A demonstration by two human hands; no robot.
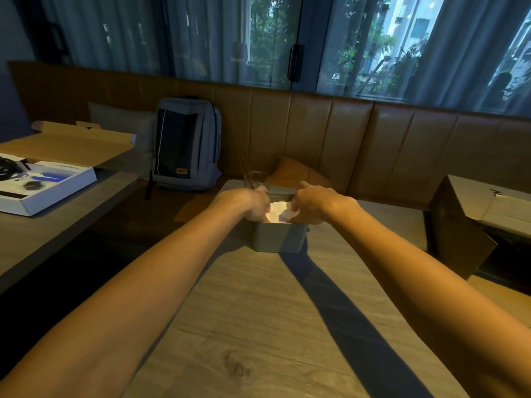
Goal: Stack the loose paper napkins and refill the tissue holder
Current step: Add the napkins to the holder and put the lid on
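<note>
Both hands reach into the open grey tissue holder (277, 237): left hand (249, 203) and right hand (311, 205) curl onto the white paper napkins (276, 211) lying between them inside.

Both hands (283, 206) reach into grey tissue holder (277, 237), pressing white napkins (277, 211).

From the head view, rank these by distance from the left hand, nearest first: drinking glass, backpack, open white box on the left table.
From the left hand, at the tissue holder:
1. Drinking glass: just behind the hand, on the same table.
2. Backpack: farther back and left, on the bench.
3. Open white box: far left, on the other table.
</note>
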